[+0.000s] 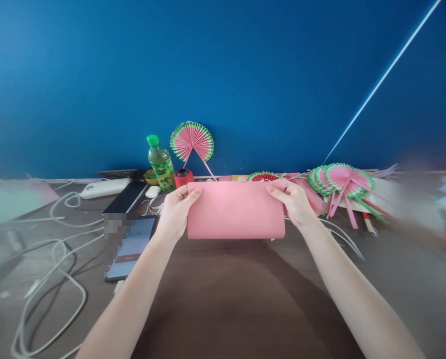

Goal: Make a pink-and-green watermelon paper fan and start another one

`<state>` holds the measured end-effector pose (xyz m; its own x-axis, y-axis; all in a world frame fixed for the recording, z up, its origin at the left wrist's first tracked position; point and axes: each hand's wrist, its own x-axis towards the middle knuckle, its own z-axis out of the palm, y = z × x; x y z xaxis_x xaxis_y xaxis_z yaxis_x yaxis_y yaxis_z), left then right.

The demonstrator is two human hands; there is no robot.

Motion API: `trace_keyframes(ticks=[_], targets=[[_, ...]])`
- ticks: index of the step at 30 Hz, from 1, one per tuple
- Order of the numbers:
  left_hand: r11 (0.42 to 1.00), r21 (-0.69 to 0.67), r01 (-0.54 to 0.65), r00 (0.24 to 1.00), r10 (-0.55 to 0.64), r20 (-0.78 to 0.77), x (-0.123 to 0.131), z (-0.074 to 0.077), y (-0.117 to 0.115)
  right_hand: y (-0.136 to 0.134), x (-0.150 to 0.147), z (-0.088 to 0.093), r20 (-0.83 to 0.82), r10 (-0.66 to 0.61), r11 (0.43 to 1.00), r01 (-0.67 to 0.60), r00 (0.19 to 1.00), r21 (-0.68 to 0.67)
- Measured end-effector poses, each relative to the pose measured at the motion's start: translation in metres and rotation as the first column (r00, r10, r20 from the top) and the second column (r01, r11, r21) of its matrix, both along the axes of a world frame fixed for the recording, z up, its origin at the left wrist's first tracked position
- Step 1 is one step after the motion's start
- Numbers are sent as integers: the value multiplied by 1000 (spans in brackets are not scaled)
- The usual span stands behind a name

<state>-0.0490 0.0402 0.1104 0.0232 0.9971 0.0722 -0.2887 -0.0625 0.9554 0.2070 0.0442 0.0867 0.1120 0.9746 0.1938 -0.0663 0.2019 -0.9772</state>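
A pink sheet of paper [235,210], folded over on itself, is held up over the brown table [226,299]. My left hand [176,212] pinches its upper left corner, thumb on top. My right hand [292,202] grips the upper right corner with fingers curled over the edge. Both hands are closed on the paper.
A phone [131,247] lies left of my left arm, among white cables [54,279]. A green bottle [161,164], a red spool [183,177] and a pink-and-green paper fan [192,142] stand against the blue wall. Several finished fans [338,182] are piled at right.
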Motion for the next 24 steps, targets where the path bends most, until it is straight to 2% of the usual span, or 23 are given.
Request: trace_keyframes(ticks=[12, 24], targets=[[1000, -24, -18, 1000, 18, -15, 0, -1, 1, 1, 2, -2, 54, -15, 1000, 14, 998, 10], [1000, -18, -2, 1000, 1, -12, -1, 0, 1, 1, 1, -2, 8, -18, 1000, 18, 1000, 9]])
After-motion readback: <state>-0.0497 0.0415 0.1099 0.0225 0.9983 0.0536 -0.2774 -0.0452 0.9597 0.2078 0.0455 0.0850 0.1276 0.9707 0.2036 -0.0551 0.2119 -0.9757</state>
